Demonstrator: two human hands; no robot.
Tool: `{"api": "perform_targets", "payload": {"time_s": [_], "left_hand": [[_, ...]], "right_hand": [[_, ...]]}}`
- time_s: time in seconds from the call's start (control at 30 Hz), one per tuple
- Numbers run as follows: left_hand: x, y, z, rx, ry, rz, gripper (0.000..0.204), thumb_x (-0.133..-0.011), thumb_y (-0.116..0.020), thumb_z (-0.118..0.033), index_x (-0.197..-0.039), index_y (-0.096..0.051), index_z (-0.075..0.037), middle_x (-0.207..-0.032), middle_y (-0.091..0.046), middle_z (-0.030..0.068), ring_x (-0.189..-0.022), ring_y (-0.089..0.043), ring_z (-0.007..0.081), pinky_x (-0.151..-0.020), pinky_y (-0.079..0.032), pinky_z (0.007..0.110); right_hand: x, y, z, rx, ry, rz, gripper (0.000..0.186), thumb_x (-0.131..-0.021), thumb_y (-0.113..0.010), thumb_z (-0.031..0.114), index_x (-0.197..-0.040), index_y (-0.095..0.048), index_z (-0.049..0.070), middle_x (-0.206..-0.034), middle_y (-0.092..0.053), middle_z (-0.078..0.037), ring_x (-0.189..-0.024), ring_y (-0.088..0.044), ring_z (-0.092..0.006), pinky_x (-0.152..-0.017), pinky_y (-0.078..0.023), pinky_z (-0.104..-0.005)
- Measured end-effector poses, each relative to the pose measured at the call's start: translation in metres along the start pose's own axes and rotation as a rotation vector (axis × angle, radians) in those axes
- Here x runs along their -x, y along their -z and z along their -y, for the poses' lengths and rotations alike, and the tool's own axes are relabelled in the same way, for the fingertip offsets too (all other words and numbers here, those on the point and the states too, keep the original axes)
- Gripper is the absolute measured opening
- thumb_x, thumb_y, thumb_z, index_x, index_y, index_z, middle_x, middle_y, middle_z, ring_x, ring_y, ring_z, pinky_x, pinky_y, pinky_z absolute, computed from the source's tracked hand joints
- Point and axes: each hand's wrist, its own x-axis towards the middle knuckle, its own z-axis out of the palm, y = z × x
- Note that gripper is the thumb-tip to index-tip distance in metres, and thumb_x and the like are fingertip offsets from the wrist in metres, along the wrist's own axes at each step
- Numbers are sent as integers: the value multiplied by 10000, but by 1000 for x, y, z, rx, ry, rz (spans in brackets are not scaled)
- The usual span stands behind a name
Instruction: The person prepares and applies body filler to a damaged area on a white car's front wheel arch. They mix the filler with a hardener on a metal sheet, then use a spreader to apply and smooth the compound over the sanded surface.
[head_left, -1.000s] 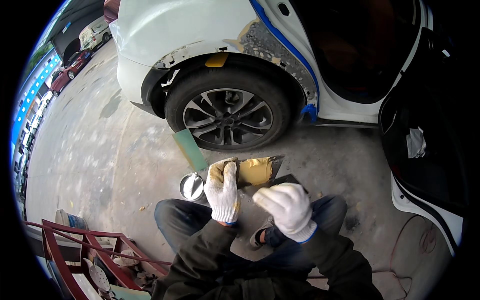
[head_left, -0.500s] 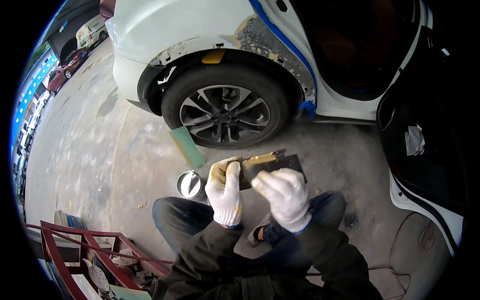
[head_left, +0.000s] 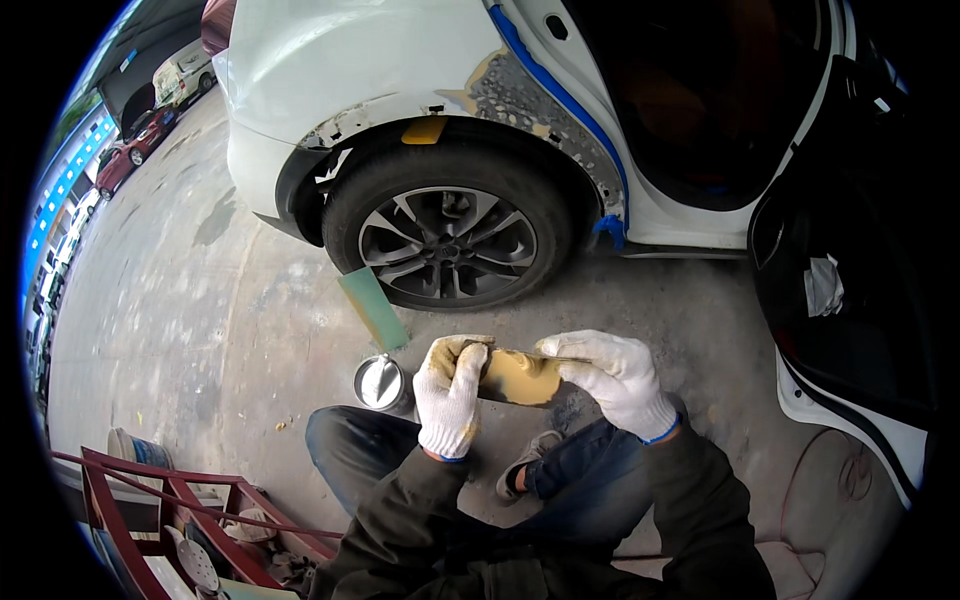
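My left hand [head_left: 450, 395], in a white knitted glove stained tan, is closed on the left end of a dark flat putty board [head_left: 490, 390]. Tan body filler [head_left: 525, 380] is spread thickly over the board's face. My right hand [head_left: 612, 378], also gloved, pinches a thin putty spreader [head_left: 566, 359], seen nearly edge-on at the board's right end against the filler. Beyond my hands stands a white car's wheel [head_left: 448, 245]. Above it, a grey sanded patch [head_left: 530, 105] with tan edges runs along the wheel arch, bordered by blue masking tape [head_left: 560, 90].
An open round tin [head_left: 380, 383] stands left of my left hand, near a green flat sheet [head_left: 373, 308] by the tyre. A red metal rack [head_left: 190, 480] with tools sits at lower left. The open car door [head_left: 850, 300] is at right; a thin hose [head_left: 790, 490] lies below it.
My right hand has moved right from over the board to its right end. The filler, a narrow ridge before, now covers much of the board, whose face is tilted more into view.
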Motion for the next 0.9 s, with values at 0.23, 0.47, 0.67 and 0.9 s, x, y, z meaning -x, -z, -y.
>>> {"api": "perform_targets", "payload": {"time_s": [0.23,0.47,0.67,0.9], "left_hand": [[2,8,6,-76,-59,-119,149,-962,-610,-104,-1018,-655,26,-872,-655,12,-752,-545,56,-701,-457,197],[-2,-4,1,-8,-50,-190,158,-970,-612,-115,-1024,-635,32,-850,-641,8,-745,-536,48,-680,-452,197],[3,-2,3,-22,-67,-189,134,-974,-606,-101,-1022,-623,22,-891,-637,18,-762,-546,58,-705,-460,204],[5,4,4,15,24,-231,135,-977,-605,-111,-1019,-620,16,-851,-614,7,-730,-535,58,-667,-438,196]], "right_hand": [[3,5,-12,797,301,-34,260,-842,-673,56,-1100,-707,63,-1077,-696,-70,-969,-669,-235,-822,-541,-334],[32,-62,-26,1073,508,-161,259,-753,-646,159,-989,-754,159,-1029,-670,52,-939,-588,-157,-815,-466,-315],[15,-50,-13,947,511,-239,358,-680,-736,52,-1032,-728,110,-1036,-688,-15,-896,-616,-228,-748,-501,-346],[28,-57,-16,900,497,-122,317,-695,-730,72,-1009,-745,112,-1016,-684,-4,-875,-610,-211,-755,-505,-327]]}}
